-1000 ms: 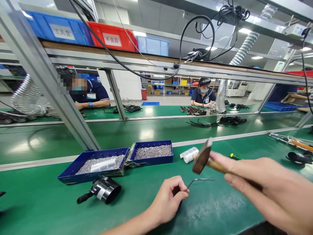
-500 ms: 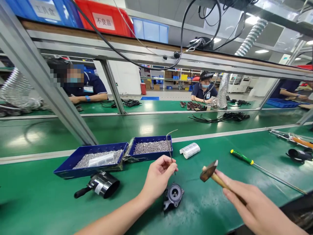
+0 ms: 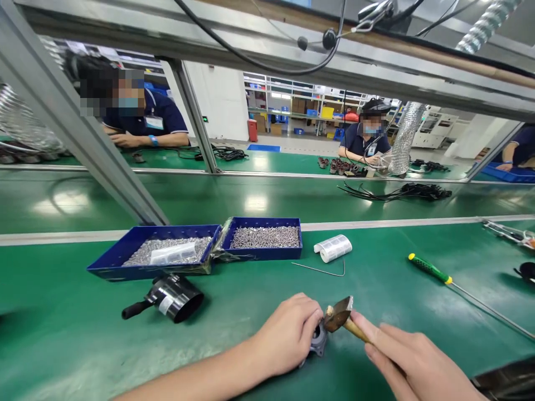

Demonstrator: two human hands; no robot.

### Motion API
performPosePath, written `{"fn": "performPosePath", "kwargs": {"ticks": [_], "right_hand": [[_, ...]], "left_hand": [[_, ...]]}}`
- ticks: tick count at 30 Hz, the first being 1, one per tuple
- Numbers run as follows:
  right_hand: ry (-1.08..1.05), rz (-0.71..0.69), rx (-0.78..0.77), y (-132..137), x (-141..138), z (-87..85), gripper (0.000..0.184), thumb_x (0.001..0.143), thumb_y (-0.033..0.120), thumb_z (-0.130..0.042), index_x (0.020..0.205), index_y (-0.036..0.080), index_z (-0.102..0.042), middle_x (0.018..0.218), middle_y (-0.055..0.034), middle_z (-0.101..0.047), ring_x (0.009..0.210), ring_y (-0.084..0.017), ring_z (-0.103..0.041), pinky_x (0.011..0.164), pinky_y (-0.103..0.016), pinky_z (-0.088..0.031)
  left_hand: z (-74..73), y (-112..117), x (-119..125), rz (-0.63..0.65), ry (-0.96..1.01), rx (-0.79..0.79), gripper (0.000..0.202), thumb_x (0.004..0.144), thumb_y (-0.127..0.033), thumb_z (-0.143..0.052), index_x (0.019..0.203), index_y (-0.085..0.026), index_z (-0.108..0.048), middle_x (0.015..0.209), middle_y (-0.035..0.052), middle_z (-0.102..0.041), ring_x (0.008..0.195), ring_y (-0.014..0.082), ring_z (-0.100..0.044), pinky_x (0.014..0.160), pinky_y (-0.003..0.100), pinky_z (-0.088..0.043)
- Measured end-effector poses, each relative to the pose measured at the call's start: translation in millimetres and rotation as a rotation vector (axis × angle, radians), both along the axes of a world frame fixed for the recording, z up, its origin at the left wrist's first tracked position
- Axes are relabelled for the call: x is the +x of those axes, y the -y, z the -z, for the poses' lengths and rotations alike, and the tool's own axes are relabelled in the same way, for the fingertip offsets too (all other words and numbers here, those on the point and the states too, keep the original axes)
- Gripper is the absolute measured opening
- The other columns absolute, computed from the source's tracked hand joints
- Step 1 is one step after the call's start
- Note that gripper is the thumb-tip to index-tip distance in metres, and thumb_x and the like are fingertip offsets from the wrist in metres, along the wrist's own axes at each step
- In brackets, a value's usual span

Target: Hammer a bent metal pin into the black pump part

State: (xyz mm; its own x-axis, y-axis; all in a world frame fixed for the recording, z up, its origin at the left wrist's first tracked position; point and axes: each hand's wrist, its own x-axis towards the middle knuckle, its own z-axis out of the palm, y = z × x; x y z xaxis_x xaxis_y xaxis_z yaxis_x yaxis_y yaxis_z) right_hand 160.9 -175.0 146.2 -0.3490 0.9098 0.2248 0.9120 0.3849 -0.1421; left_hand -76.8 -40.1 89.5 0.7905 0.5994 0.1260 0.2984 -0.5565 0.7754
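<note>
My left hand (image 3: 288, 334) is closed over a small dark grey metal part (image 3: 318, 341) that rests on the green mat at the bottom centre. My right hand (image 3: 412, 365) grips the wooden handle of a small hammer (image 3: 339, 317). The hammer's rusty head is against the top of the part, right beside my left fingers. A thin bent metal wire (image 3: 324, 271) lies loose on the mat beyond them, near a white roll (image 3: 333, 248).
Two blue trays of small screws (image 3: 265, 236) (image 3: 154, 256) stand behind the hands. A black cylinder with a handle (image 3: 167, 298) lies to the left, a green-handled screwdriver (image 3: 438, 275) to the right. A metal frame post (image 3: 83, 133) slants at left. Other people work across the benches.
My left hand let go of the bent wire, which now lies on the mat, and closed on the grey part. The hammer came down from mid-air onto the part.
</note>
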Motion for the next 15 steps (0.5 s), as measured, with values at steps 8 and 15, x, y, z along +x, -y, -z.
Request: {"fn": "performPosePath", "kwargs": {"ticks": [8,15], "right_hand": [[0.006,-0.092,0.097,1.5,13.9,-14.7,0.072,0.107,0.008,-0.037,0.172,0.030,-0.015,0.078,-0.0011,-0.063,0.055,-0.020,-0.065,0.044,-0.026,-0.055],[0.056,-0.051,-0.029,-4.6,14.1,-0.4,0.066,0.106,0.009,-0.033,0.169,0.028,-0.027,0.085,-0.0018,-0.063,0.053,-0.019,-0.061,0.048,-0.030,-0.058]], "left_hand": [[7.8,-0.4,-0.9,0.037,0.022,-0.086,0.039,0.111,-0.038,-0.021,0.079,-0.022,-0.036,0.077,0.0030,-0.047,0.076,0.0218,-0.042,0.077,0.037,-0.034],[9.0,-0.4,-1.9,0.047,0.053,-0.086,0.039,0.112,-0.037,-0.019,0.082,-0.022,-0.038,0.079,0.0030,-0.047,0.076,0.0215,-0.041,0.078,0.038,-0.034]]}}
